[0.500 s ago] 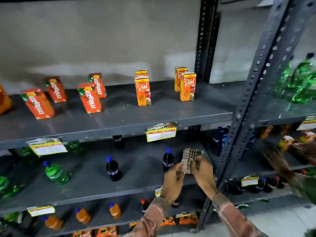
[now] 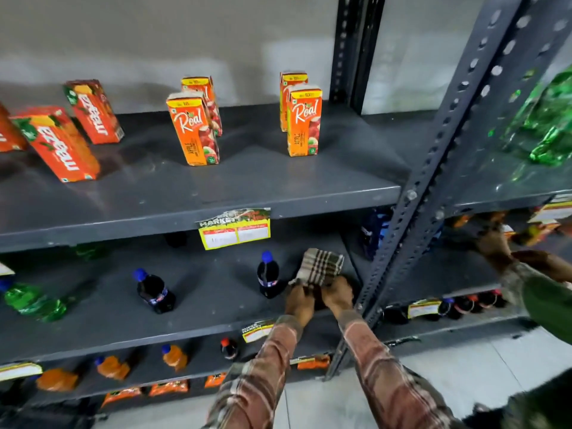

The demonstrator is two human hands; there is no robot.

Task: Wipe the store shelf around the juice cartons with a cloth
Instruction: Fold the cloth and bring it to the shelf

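Nearest to us, our two plaid sleeves [image 2: 380, 360] reach forward and down toward the second shelf [image 2: 192, 323]. Our left hand [image 2: 299, 304] and our right hand [image 2: 338, 295] sit side by side, each grip clamped on the lower edge of the folded checked cloth [image 2: 320, 267], which stands up between and above the fingers. The cloth is held just over the right end of that second shelf, close beside the perforated grey upright [image 2: 433, 168]. Just left of the cloth stands a dark bottle with a blue cap [image 2: 268, 275]; another dark bottle [image 2: 153, 291] stands farther left, and a green bottle [image 2: 34, 300] lies near the left edge.

Off to the right, another person's hand [image 2: 493, 243] reaches into the neighbouring shelving bay.

Above the cloth, a yellow price tag [image 2: 235, 232] hangs from the front lip of the top shelf [image 2: 278, 181]. On that shelf the juice cartons stand well apart from the cloth: two pairs of orange Real cartons [image 2: 193, 131] toward the middle and right, and red Maaza cartons [image 2: 58, 144] to the left. Behind them rises the pale wall [image 2: 154, 41].
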